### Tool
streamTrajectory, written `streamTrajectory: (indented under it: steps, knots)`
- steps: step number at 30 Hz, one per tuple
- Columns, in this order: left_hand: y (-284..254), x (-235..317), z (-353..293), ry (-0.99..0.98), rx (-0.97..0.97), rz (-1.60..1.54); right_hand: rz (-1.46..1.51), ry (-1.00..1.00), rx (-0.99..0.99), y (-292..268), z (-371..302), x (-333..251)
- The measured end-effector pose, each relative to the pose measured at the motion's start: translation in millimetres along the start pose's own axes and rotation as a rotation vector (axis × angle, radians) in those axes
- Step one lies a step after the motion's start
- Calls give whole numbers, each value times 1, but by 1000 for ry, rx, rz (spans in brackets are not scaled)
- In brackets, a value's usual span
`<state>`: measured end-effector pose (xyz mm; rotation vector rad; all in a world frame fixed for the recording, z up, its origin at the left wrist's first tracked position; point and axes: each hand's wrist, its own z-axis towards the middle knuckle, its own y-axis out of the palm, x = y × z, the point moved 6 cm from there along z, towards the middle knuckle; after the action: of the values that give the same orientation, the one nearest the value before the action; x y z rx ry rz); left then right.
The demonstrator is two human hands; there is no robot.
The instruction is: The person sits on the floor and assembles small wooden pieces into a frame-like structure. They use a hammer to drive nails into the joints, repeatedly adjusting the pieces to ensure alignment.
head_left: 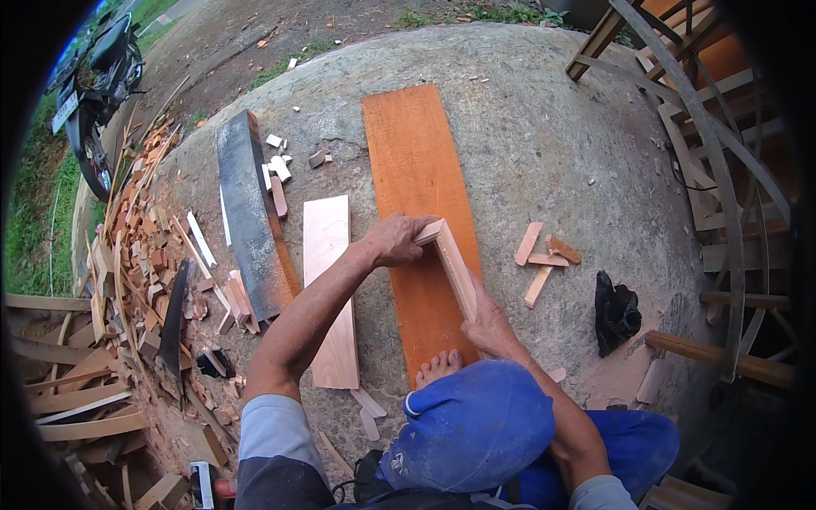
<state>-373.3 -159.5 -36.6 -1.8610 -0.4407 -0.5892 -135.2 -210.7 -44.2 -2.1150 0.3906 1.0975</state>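
Both of my hands hold a pale wooden L-shaped piece [456, 268], made of a short arm and a longer arm that meet at a corner. My left hand [399, 240] is closed around the short arm near the corner. Around the lower end of the long arm, my right hand [491, 328] is closed; its fingertips are partly hidden. Below the piece lies a long orange-brown board [412, 144], with my bare foot [439, 367] on its near end. A pale plank [328, 229] rests left of that board, under my left forearm.
Further left lies a thick dark-faced beam [242, 187], with small white offcuts [279, 166] beside it. A scrap-wood heap [127, 280] and a dark curved blade [173, 327] border the left. Rightward are short wood strips [544, 259], black plastic [615, 313] and wooden frames [722, 161]. A motorcycle [93, 102] stands far left.
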Motion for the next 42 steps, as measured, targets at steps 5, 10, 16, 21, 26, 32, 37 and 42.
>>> streamTrajectory:
  steps: [5,10,16,21,26,32,37,42]
  knots:
    - [3,-3,8,14,-106,-92,-8,60,-31,4,-3,-2]
    - [2,-3,12,26,-118,-62,30,77,-16,16,-3,1]
    - [1,-3,9,4,-137,-44,-9,109,-47,18,-4,2]
    - [2,-2,10,13,-152,-80,-25,49,-33,14,-5,-5]
    - [2,-3,9,29,-124,-98,-30,64,-19,14,-4,-5]
    - [-1,1,8,-12,-180,-78,-7,100,-62,11,-5,-9]
    - [-4,5,7,-67,-224,-33,-18,148,-106,11,-5,-12]
    - [-1,1,10,1,-246,-184,-41,83,-58,14,-3,-7]
